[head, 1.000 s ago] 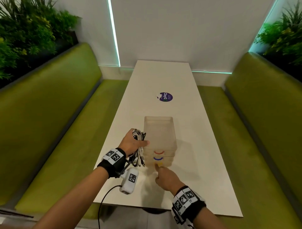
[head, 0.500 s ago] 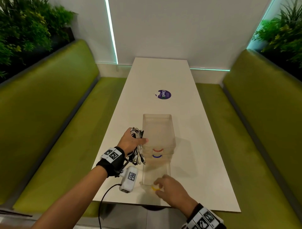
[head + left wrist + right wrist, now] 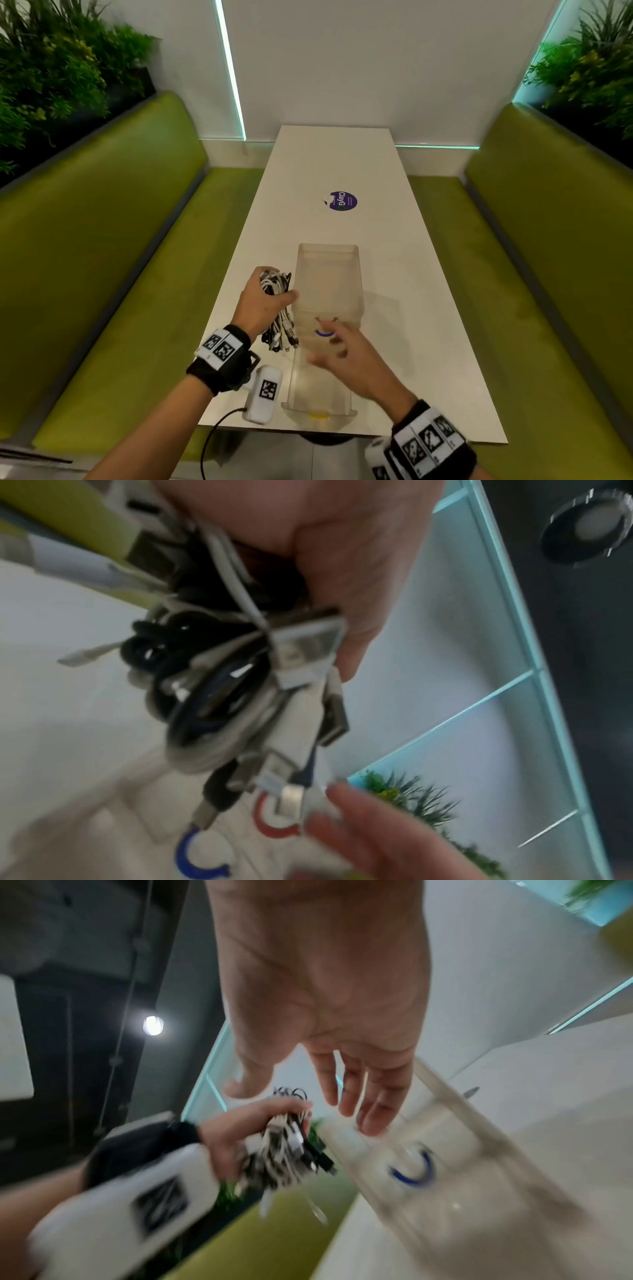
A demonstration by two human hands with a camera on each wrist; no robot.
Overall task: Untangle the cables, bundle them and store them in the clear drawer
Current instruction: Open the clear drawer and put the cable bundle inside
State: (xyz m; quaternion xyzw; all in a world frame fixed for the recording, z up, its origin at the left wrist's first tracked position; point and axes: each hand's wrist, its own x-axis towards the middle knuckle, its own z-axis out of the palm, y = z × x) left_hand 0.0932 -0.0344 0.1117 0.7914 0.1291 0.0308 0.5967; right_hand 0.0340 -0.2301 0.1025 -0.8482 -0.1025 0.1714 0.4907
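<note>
A bundle of black and white cables (image 3: 279,310) (image 3: 240,685) (image 3: 284,1153) is gripped in my left hand (image 3: 275,287) (image 3: 325,601), just left of the clear drawer unit (image 3: 327,274) on the table. The unit's bottom drawer (image 3: 320,394), with a yellow handle (image 3: 318,415), is pulled out to the table's front edge. Red (image 3: 327,320) and blue (image 3: 323,334) handles mark the closed drawers above. My right hand (image 3: 329,349) (image 3: 298,1104) hovers, blurred, over the open drawer with its fingers spread and nothing in it, close to the dangling plugs (image 3: 287,799).
The long white table (image 3: 394,274) carries a round purple sticker (image 3: 342,201) farther back. Green benches (image 3: 102,274) (image 3: 548,274) run along both sides, with plants behind them. A white tagged device (image 3: 263,394) on a black lead hangs from my left wrist near the front edge.
My right hand pulled the bottom drawer out by its yellow handle, let go, and has come up toward the cable bundle. My left hand kept its grip and barely moved.
</note>
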